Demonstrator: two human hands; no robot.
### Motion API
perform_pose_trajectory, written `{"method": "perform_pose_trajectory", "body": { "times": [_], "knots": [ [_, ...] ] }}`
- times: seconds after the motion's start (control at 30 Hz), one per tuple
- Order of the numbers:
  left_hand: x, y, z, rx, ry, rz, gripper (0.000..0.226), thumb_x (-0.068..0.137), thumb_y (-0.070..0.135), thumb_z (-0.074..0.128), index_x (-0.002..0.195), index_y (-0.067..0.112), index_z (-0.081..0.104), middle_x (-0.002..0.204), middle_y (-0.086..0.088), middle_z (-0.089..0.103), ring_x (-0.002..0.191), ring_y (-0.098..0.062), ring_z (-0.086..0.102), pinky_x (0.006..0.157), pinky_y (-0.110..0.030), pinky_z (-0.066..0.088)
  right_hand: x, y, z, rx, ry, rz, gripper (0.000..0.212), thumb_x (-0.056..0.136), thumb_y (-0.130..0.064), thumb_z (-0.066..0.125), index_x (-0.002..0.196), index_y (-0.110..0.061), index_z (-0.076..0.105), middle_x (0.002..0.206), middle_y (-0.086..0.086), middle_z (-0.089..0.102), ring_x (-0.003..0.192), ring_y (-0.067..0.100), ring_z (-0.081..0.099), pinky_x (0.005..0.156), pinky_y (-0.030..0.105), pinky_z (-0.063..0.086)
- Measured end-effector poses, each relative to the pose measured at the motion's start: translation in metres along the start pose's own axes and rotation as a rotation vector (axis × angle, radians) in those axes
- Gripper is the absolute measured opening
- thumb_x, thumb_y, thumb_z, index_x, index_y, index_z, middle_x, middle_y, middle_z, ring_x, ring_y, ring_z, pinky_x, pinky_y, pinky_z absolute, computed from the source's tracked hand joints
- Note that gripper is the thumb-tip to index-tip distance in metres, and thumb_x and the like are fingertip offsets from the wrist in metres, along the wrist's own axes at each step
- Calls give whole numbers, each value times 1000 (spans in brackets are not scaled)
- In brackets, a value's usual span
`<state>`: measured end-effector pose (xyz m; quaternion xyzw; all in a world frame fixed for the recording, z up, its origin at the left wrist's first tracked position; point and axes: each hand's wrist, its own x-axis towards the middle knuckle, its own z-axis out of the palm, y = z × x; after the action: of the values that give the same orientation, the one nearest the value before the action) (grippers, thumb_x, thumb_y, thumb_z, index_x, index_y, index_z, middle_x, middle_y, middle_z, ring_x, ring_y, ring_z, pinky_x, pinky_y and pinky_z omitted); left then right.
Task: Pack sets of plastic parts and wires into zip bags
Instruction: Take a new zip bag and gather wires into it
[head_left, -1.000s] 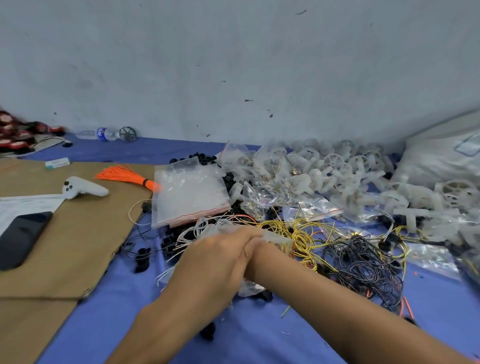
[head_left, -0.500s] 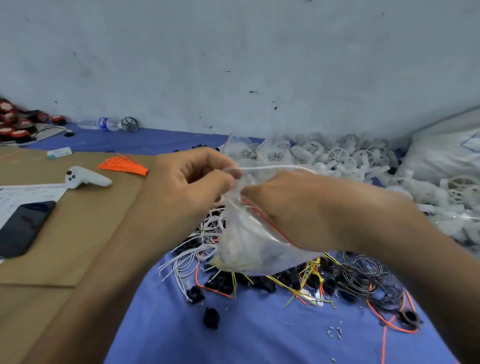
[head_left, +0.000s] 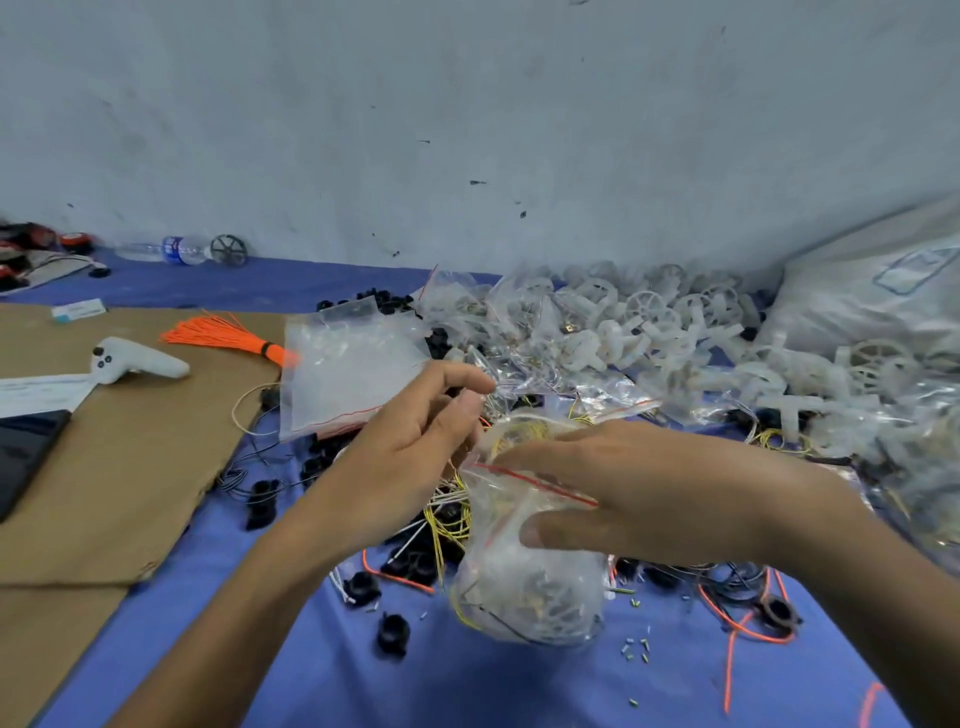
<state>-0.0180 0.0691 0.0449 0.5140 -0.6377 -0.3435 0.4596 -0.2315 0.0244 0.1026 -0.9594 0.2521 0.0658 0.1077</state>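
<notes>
Head view. R hand (head_left: 639, 493) pinches bag (head_left: 530, 592) at its red zip line, thumb on the front, fingers laid across the top. Bag, holding white pieces and yellow wire, sits centre over blue cloth (head_left: 467, 686). L hand (head_left: 410, 457) is beside the bag mouth, fingers loosely curled; contact w/ bag cannot be told. Wires (head_left: 447, 519) lie beneath, parts (head_left: 649, 322) are heaped behind, and cardboard (head_left: 104, 493) is at left.

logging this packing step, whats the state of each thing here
bag, filled with parts and wires, held up
right hand, grip on bag's top
left hand, at bag's mouth, grip unclear
empty bags, lying flat
bottle, on its side
phone, screen dark
orange wires, bundled
</notes>
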Motion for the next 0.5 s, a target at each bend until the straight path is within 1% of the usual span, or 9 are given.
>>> {"method": "perform_pose_trajectory", "body": {
  "times": [0.07,0.13,0.17,0.23,0.3,0.33,0.37,0.43,0.5],
  "knots": [
    [-9,1,0,-24,-49,-31,38,81,60,61,117,48,55,91,8,65,79,-8,61,73,-31,51,3,2,4,16,62,-11,48,97,-53,46,140,-48,26,134,-13,51,116,13,52,95,34,42],
    [-19,-2,-1,-17,-57,-45,55,74,50,77,123,49,53,106,10,66,90,-7,66,80,-28,54,2,3,7,51,88,8,50,96,-54,45,140,-53,22,135,-15,49,118,14,51,96,36,42],
    [-23,-4,0,6,-30,-42,59,73,41,82,125,45,54,108,10,67,93,-9,67,82,-27,54,2,4,9,74,94,15,51,96,-55,46,140,-54,20,136,-16,48,118,13,51,96,37,42],
    [-28,-6,4,22,61,-37,52,76,25,85,120,36,60,102,6,70,89,-12,68,81,-26,54,2,5,12,103,95,11,51,95,-54,48,140,-51,23,138,-21,45,118,11,50,96,35,41],
    [-30,-5,10,-19,129,-30,40,76,21,82,110,35,67,92,1,73,84,-14,69,79,-29,55,6,3,14,73,84,-25,43,95,-51,51,134,-44,36,132,-21,48,112,5,49,90,22,38],
    [-31,-5,12,-37,138,-22,35,77,20,81,106,35,69,89,-1,73,82,-16,69,78,-31,56,8,2,14,62,90,-50,37,95,-47,53,130,-40,41,126,-19,50,105,0,47,83,14,35],
    [-32,-5,13,-47,141,-13,33,78,19,81,104,36,70,88,-2,73,81,-18,69,78,-34,56,9,0,14,74,105,-67,32,96,-42,54,126,-38,45,121,-20,51,97,-4,44,80,10,33],
    [-32,-5,13,-64,155,15,28,79,24,82,102,36,71,89,-2,74,82,-22,69,78,-40,57,8,-4,10,146,155,-60,30,98,-36,53,126,-41,43,116,-24,52,94,-5,46,79,12,35],
    [-34,-6,10,-71,198,37,25,76,36,81,100,36,72,91,-1,74,81,-22,70,78,-41,57,4,-4,7,193,225,-29,33,98,-41,50,129,-46,39,111,-25,55,95,-3,51,81,19,41]
  ]
}}
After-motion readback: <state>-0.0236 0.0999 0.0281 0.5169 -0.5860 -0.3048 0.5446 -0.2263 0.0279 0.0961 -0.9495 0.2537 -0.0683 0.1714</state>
